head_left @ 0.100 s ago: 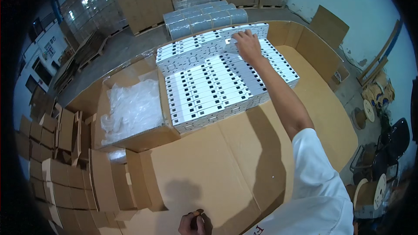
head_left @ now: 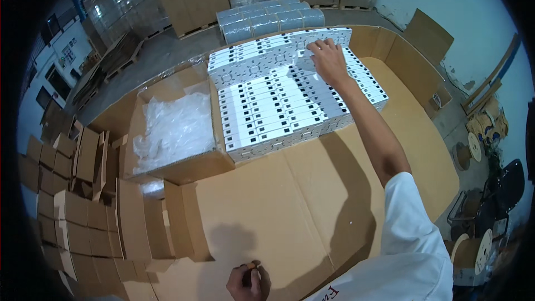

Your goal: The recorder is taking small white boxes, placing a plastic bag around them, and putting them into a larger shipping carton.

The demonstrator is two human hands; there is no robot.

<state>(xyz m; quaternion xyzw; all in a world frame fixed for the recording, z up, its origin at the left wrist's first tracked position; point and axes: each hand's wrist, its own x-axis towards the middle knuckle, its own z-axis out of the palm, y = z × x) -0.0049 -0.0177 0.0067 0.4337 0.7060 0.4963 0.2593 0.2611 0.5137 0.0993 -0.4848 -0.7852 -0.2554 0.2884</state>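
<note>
White boxes (head_left: 267,117) sit in tight rows at the upper centre of the frame, edge against edge, apparently so each braces its neighbour, with a raised row (head_left: 237,71) along the back. Your right hand (head_left: 330,62) reaches over them, fingers bent down at one box (head_left: 304,63) beside that row, presumably because close packing leaves mainly the top accessible; whether the grip is closed cannot be told. Your left hand (head_left: 248,283), lower centre, is curled above the cardboard (head_left: 267,200), its contents unclear.
</note>
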